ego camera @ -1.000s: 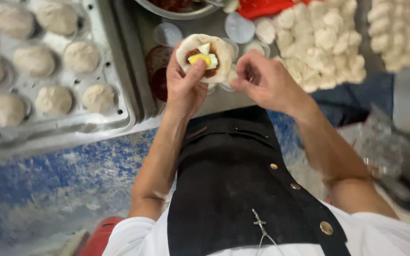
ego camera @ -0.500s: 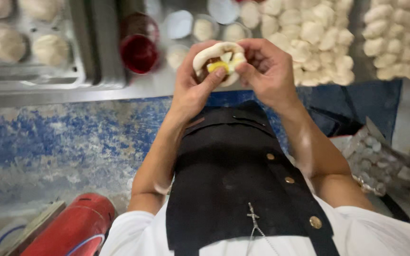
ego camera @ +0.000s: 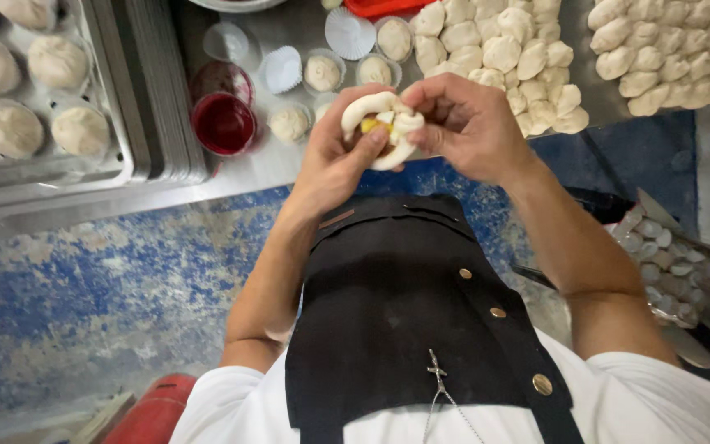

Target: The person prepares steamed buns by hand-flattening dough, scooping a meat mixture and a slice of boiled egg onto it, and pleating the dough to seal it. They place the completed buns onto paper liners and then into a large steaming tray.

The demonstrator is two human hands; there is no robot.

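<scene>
My left hand cups a round of white dough with a yellow and dark filling showing in its middle. My right hand pinches the dough's edge from the right, folding it over the filling. Both hands are held just in front of the steel counter edge, above my black apron.
A pile of raw dough pieces lies on the counter behind my hands, another pile at far right. Paper cups with dough, a red-filled cup and a tray of shaped buns sit left. A blue stained floor lies below.
The view has tilted, so the counter sits higher in frame. The dough edge is gathered further over the filling, with less of the yellow showing than before.
</scene>
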